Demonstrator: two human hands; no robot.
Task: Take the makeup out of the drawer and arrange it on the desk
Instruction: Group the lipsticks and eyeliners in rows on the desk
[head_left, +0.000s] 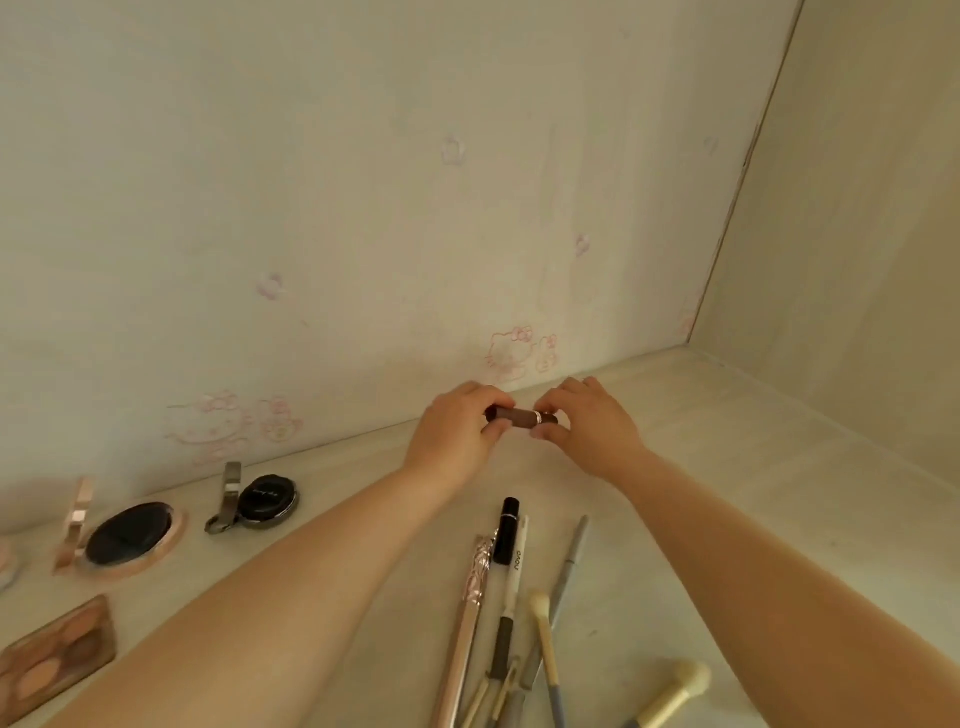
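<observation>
1. A pale desk (727, 467) meets a wall (363, 208) bearing faint pink cartoon drawings.
2. Near the desk's back edge, the left hand (457, 431) and right hand (587, 421) pinch opposite ends of a brown lipstick tube (522, 417), held level above the surface.
3. Brushes and pens (511, 597) lie near the front edge.
4. Two open compacts (130, 535) and an eyeshadow palette (57, 649) sit toward the left edge.
</observation>
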